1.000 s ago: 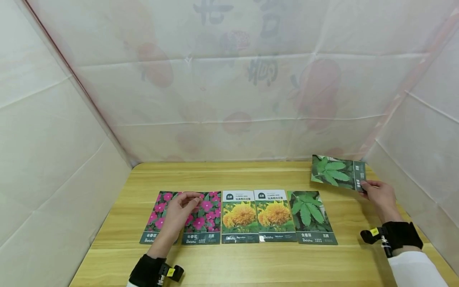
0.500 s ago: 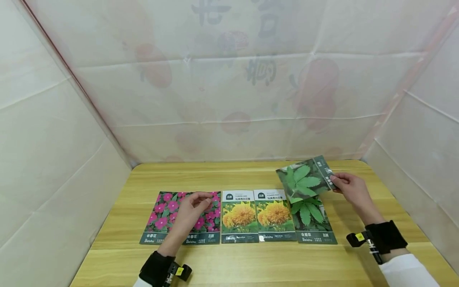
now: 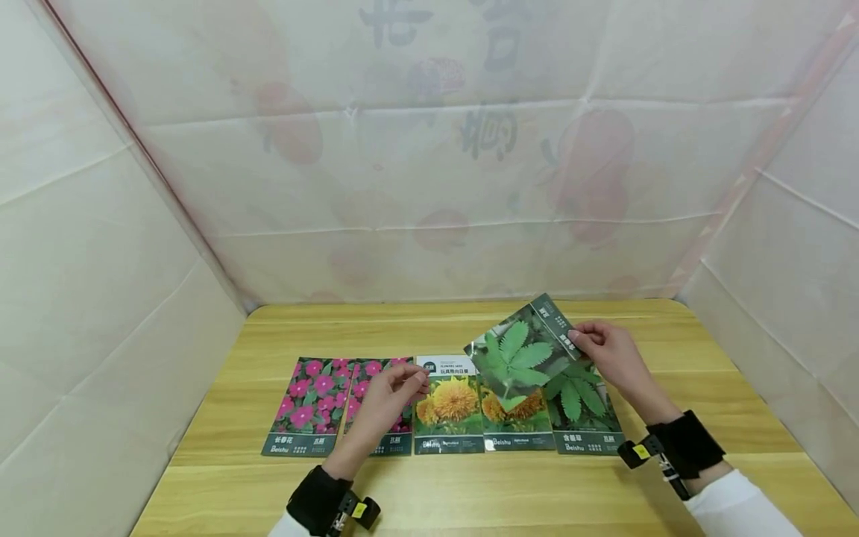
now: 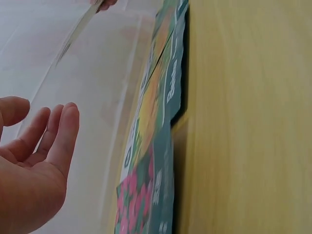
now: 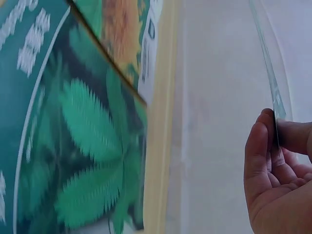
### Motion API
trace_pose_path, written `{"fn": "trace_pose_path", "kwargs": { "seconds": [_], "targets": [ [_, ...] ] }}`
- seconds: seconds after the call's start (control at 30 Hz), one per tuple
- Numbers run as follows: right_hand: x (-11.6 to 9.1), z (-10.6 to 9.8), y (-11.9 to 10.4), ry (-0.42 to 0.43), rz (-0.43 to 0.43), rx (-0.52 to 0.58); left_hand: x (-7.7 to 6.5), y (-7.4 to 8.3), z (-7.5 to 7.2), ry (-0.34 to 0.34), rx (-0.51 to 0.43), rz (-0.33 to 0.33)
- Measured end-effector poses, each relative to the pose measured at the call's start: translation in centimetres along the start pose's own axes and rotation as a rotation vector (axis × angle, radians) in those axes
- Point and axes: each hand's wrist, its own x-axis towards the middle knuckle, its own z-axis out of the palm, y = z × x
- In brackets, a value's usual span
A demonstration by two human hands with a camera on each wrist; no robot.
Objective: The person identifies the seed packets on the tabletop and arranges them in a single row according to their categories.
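In the head view my right hand point(image 3: 611, 362) pinches the dark edge of a seed packet point(image 3: 513, 354) with a green leaf picture. That packet is raised and tilted, its far end over a yellow-flower seed packet point(image 3: 517, 441) and partly over a leaf seed packet point(image 3: 587, 418) on the table. My left hand point(image 3: 376, 410) hovers above the row, holding nothing, its thumb and fingers apart in the left wrist view. Beneath it lies a pink-flower seed packet point(image 3: 392, 445), partly hidden. To its right is another yellow-flower packet point(image 3: 450, 410), and to its left a second pink-flower packet point(image 3: 302, 406).
The packets lie side by side in one row on a wooden table point(image 3: 470, 496). Pale fabric walls point(image 3: 376, 186) enclose the table at the back and both sides. Each wrist wears a black strap point(image 3: 687, 444) with a small camera.
My right hand has carried the leaf packet leftward from the right end of the table, turning it on the way. My left hand has shifted right, from the pink-flower packets toward the yellow-flower ones.
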Motion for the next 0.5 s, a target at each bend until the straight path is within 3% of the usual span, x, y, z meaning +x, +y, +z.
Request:
{"fn": "trace_pose_path", "kwargs": {
  "seconds": [0.23,0.5],
  "targets": [
    [-0.4,2.1,-0.9,-0.043,0.058,0.157,0.6,0.0,1.6,-0.082,-0.008,-0.011],
    [-0.8,4.0,-0.7,-0.089,0.114,0.266,1.3,0.3,2.5,-0.06,-0.022,-0.012]
  ]
}}
